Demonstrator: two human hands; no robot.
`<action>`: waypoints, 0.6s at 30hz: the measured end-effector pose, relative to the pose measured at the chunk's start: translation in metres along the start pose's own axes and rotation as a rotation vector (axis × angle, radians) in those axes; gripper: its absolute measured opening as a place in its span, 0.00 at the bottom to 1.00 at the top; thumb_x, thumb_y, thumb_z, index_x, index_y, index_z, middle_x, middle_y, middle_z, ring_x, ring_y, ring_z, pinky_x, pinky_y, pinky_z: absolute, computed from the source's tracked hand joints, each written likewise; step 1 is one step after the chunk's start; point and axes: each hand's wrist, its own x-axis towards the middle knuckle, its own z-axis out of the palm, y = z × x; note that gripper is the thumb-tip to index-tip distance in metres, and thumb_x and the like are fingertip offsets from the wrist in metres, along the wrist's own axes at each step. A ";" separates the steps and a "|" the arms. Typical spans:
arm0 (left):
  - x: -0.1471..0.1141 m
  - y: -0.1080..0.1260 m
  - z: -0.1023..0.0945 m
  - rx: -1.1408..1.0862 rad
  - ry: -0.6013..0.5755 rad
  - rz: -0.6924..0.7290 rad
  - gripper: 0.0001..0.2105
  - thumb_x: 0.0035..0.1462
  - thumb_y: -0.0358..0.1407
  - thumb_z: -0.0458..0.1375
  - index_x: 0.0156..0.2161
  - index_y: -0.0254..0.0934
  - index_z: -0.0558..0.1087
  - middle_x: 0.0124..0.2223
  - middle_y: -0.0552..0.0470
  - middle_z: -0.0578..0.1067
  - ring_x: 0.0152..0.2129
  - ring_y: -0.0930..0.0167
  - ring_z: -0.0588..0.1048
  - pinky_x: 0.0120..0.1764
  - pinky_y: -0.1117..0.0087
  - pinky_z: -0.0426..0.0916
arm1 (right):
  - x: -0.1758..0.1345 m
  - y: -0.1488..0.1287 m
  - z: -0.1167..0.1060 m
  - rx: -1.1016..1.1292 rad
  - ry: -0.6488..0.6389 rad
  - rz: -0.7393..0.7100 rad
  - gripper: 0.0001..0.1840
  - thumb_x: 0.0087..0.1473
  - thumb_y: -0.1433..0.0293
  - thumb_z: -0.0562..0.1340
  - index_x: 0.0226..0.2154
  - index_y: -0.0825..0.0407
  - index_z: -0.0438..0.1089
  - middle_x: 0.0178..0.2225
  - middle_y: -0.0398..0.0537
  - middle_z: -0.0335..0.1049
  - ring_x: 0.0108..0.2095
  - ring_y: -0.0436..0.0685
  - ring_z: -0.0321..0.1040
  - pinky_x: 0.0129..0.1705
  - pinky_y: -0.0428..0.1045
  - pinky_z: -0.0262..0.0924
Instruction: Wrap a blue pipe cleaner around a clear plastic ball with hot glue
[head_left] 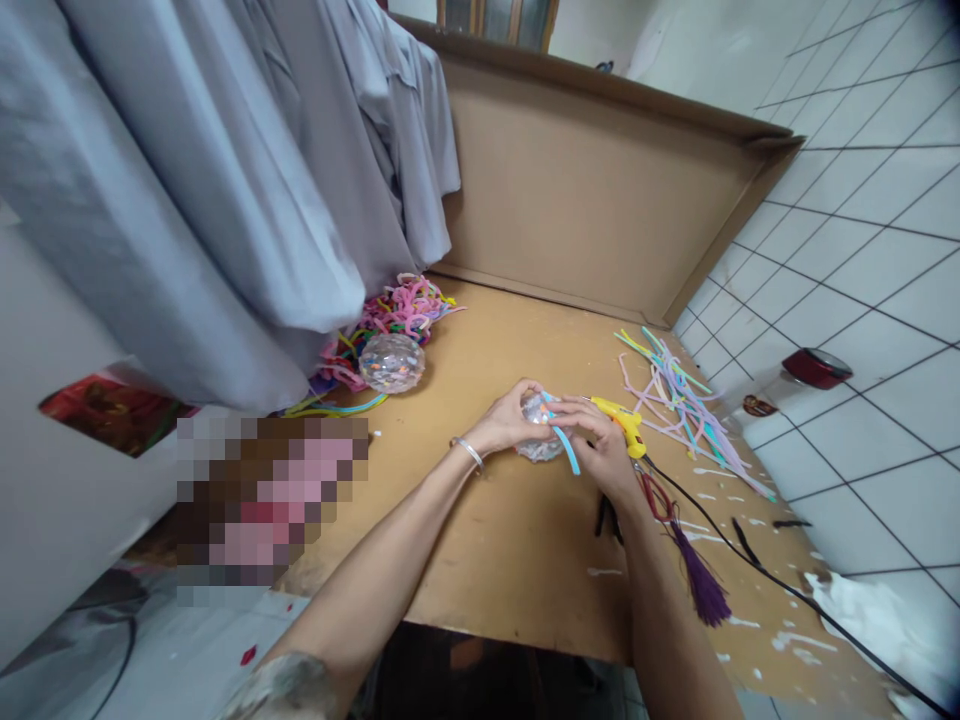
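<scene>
Ball of clear, faceted plastic [538, 451] sits mid-table, between the near and back edges, cupped from the left by your left hand [507, 420], its thumb and fingers curved around the side. Your right hand [602, 440] meets it from the right, fingers close together over a light-blue strip [568, 452] that crosses the ball; whether they pinch the strip cannot be told from this angle. A silver bracelet [469, 455] rings your left wrist. Just beyond your right hand lies a yellow glue gun [628, 428], its black cord [712, 525] trailing to the table's near right corner, past red-handled scissors [657, 498] and a purple tassel [701, 578]. Pastel stems [694, 410] fan out along the right edge of the table [517, 570]. Toward the back left corner, a second clear ball [392, 364] rests beside a tangled pink heap [409, 305].
</scene>
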 end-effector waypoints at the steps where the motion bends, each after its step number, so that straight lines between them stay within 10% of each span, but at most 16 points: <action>1: 0.000 -0.001 0.000 -0.008 -0.004 -0.002 0.30 0.35 0.34 0.70 0.47 0.39 0.65 0.37 0.57 0.71 0.32 0.73 0.70 0.38 0.71 0.65 | 0.000 0.000 0.000 0.005 -0.002 0.003 0.10 0.53 0.69 0.60 0.33 0.43 0.79 0.43 0.45 0.79 0.50 0.59 0.71 0.58 0.62 0.59; 18: -0.001 -0.004 -0.014 -0.147 -0.185 0.003 0.40 0.29 0.35 0.75 0.49 0.38 0.60 0.45 0.50 0.68 0.44 0.66 0.69 0.50 0.61 0.65 | -0.001 0.003 -0.002 0.083 -0.060 0.012 0.20 0.48 0.76 0.57 0.35 0.41 0.80 0.46 0.43 0.78 0.51 0.59 0.71 0.57 0.61 0.61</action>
